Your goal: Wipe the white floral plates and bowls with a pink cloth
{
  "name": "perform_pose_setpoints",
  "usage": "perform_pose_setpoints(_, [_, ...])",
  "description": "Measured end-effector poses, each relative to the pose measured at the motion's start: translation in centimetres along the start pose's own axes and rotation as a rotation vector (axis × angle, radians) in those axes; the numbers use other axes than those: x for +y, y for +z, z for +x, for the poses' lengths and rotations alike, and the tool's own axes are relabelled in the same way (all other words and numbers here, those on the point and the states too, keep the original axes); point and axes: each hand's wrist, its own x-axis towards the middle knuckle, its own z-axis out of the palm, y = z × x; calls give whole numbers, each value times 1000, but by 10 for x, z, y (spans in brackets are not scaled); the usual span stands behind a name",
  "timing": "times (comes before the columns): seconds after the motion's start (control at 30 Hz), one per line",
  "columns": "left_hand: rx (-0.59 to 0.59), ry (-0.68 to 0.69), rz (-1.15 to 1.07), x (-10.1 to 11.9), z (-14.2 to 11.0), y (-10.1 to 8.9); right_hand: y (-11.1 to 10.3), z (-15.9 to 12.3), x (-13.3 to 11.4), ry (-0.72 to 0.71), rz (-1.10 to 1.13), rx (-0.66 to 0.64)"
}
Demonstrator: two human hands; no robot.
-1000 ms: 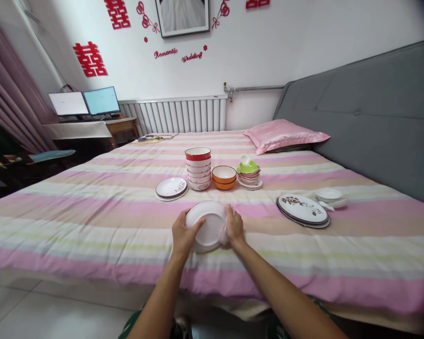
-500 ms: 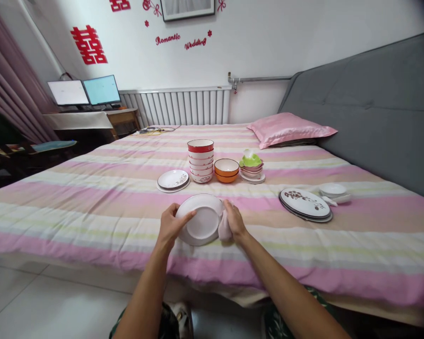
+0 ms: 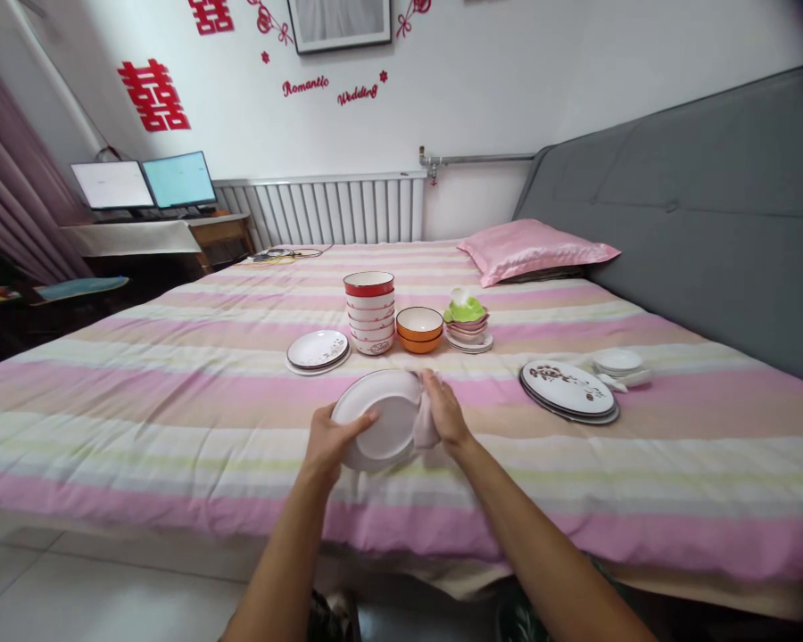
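Observation:
A white plate (image 3: 396,430) is held tilted above the near part of the bed, its plain ringed face toward me. My left hand (image 3: 331,437) grips its left edge, the thumb lying across the face. At the right edge, my right hand (image 3: 447,410) presses a pale pink cloth (image 3: 426,430) around the rim. Just beyond the plate stand a pile of small plates (image 3: 318,349), a tall stack of red and white bowls (image 3: 371,314) and two orange bowls (image 3: 419,330).
Right of the orange bowls is a stack of leaf-shaped dishes (image 3: 467,319). Oval flowered plates (image 3: 567,390) lie at the right, beside small white dishes (image 3: 616,361). A pink pillow (image 3: 535,248) rests near the grey headboard (image 3: 696,196). The striped bedsheet (image 3: 174,401) lies underneath.
The camera view has shifted slightly, so the stacks appear a little further left and lower. Both hands still hold the plate and cloth; the plate has turned slightly.

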Motion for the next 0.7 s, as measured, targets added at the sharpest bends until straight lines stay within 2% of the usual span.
perform_pose_setpoints(0.13, [83,-3,-85,-28,-3,39,-16,16,-6,18,110,106])
perform_pose_setpoints(0.23, [126,-33,-107,-40,-5,55,-24,22,-1,120,177,179])
perform_pose_setpoints(0.33, [169,-59,-122,-42,-4,55,-27,25,1,224,262,199])
perform_pose_setpoints(0.47, [215,-89,-139,-42,-1,50,-30,29,-3,318,348,161])
perform_pose_setpoints(0.7, [258,-100,-160,-44,-1,52,-44,25,5,444,285,121])
